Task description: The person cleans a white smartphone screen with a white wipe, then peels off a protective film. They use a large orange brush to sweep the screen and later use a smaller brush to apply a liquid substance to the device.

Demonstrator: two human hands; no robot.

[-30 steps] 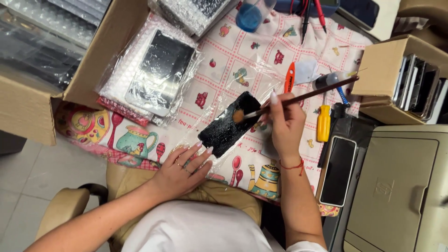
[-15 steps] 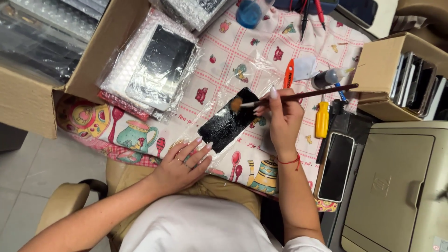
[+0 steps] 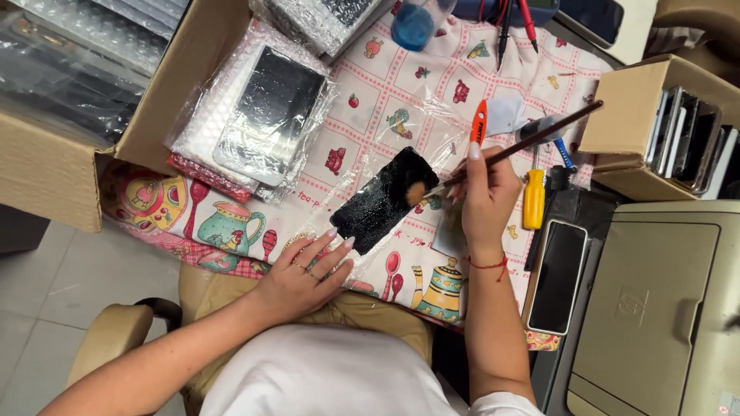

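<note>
Right hand [image 3: 484,202], fingers clamped on brush [image 3: 509,150], bristles on black phone panel [image 3: 385,200] lying on patterned cloth [image 3: 385,115]. Left hand [image 3: 304,273], fingers spread, fingertips steadying panel's near corner. Risk: light hold lets panel skid toward table edge; hard strokes may scratch glass.

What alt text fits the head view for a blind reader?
Right hand holds a brush, its tip on a black phone panel that the left hand steadies by its lower end. Wrapped panels and a yellow screwdriver lie nearby on a patterned cloth.
</note>
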